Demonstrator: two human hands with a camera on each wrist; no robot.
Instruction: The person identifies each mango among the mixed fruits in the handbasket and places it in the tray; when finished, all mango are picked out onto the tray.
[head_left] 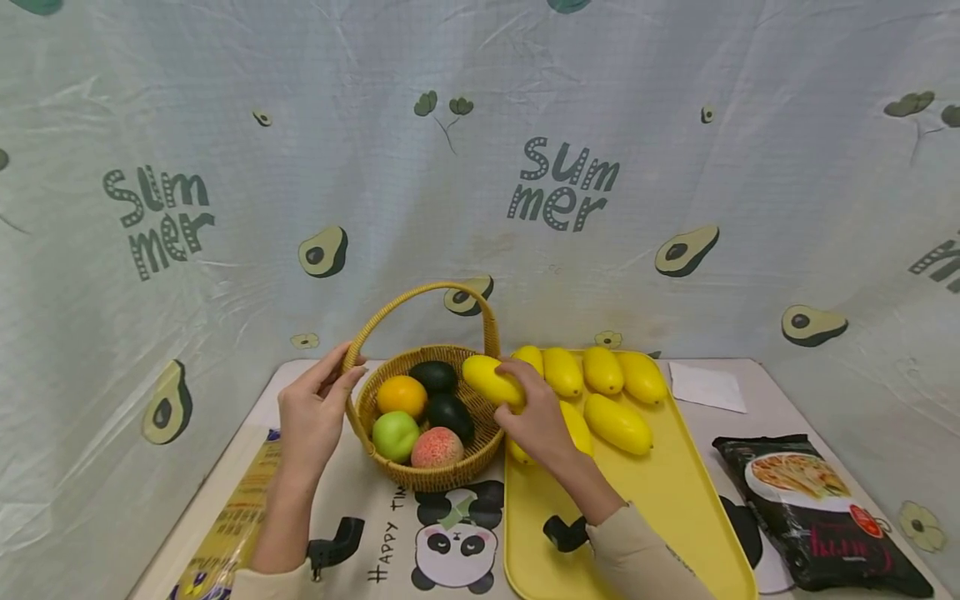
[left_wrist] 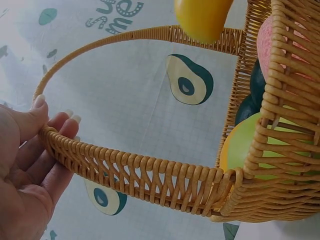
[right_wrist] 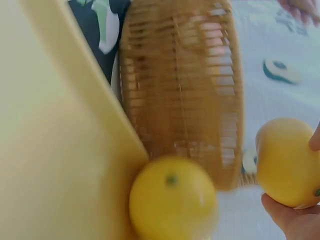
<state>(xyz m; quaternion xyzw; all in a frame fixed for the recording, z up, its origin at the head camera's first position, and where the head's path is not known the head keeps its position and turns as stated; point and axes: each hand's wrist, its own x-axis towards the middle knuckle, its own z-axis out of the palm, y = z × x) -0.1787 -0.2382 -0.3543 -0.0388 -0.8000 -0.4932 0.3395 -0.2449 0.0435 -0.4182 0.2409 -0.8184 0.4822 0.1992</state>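
Note:
My left hand (head_left: 311, 417) holds the side of the wicker basket's arched handle (head_left: 408, 296) between thumb and fingers. Inside the basket (head_left: 431, 480) lie an orange (head_left: 401, 397), a green apple (head_left: 395, 437), a peach (head_left: 437, 449) and two dark green avocados (head_left: 448, 417). A yellow mango (head_left: 486, 379) is pinched in my right hand (head_left: 536, 421), raised at the basket's right rim. In the right wrist view, thumb and fingertips press on opposite sides of that mango (right_wrist: 284, 162). The left wrist view has the handle (left_wrist: 150, 172) resting against the left fingers.
Right of the basket stands a yellow tray (head_left: 622, 521) with several mangoes (head_left: 618, 423) toward its back. Farther right are a dark food packet (head_left: 825, 517) and a white tissue (head_left: 707, 387). A long yellow packet (head_left: 236, 525) lies at left. A printed curtain (head_left: 420, 200) closes off the back.

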